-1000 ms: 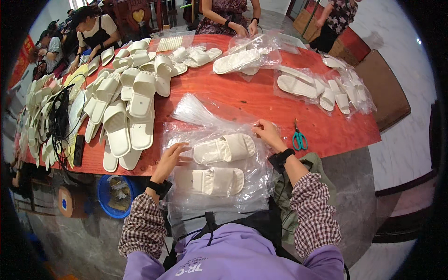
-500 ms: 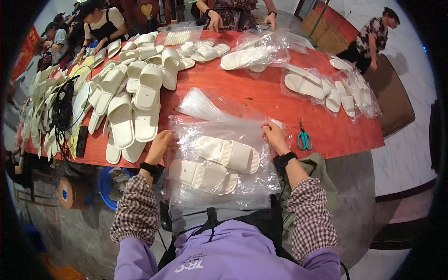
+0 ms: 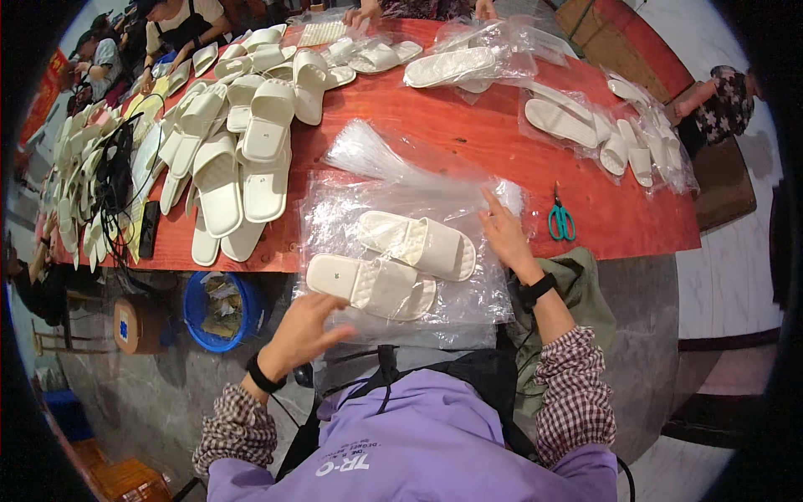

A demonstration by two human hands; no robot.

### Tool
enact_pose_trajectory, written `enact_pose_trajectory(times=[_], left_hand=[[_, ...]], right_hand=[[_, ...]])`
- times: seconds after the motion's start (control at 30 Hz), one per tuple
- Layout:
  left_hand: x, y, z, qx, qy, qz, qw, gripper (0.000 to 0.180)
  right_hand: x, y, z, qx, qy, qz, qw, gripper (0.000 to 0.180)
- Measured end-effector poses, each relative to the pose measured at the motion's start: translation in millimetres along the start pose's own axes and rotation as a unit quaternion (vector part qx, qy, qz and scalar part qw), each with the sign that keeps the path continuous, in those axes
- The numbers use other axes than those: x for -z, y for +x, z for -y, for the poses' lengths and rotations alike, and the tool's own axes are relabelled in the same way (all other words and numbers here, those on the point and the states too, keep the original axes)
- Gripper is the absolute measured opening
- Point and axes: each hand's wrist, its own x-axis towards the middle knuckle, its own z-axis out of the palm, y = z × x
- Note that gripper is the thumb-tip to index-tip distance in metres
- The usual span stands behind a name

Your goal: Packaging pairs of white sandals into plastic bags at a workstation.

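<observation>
A pair of cream slippers (image 3: 395, 287) lies flat in a clear plastic bag (image 3: 330, 205) at the table's near edge, directly before me. My left hand (image 3: 305, 330) is off the bag's edge, fingers spread and thumb apart, beside the nearer slipper's heel; nothing is in it. At the bag's upper right, my right hand (image 3: 504, 233) has its fingers stretched out over the plastic; whether they touch it I cannot tell. Just beyond the bag, a fanned bundle of clear bags (image 3: 368, 151) rests on the red table (image 3: 452, 167).
Loose cream slippers (image 3: 219, 188) are heaped on the left, near black cables (image 3: 113, 188) and a black phone (image 3: 150, 229). Bagged slippers (image 3: 560, 121) lie far right. Teal-handled scissors (image 3: 560, 219) sit right of my hand. A blue bin (image 3: 194, 322) stands below; people work across the table.
My left hand has let go of the bag's left edge and moved down toward me. My right hand's fingers have straightened at the upper right. At far right, a walking person has moved rightward.
</observation>
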Motion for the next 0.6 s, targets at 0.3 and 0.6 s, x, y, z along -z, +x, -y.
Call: enact_pose_trajectory(times=[0.3,0.6], left_hand=[[-6,-46,28,-0.123,0.027,-0.055,0.991,0.013],[3,-31,28,0.031,-0.031,-0.02,0.999,0.035]], right_hand=[[-18,-1,-35,-0.056,0.098,-0.019,0.993,0.041],[30,-38,26,-0.186,0.062,0.096,0.976,0.053]])
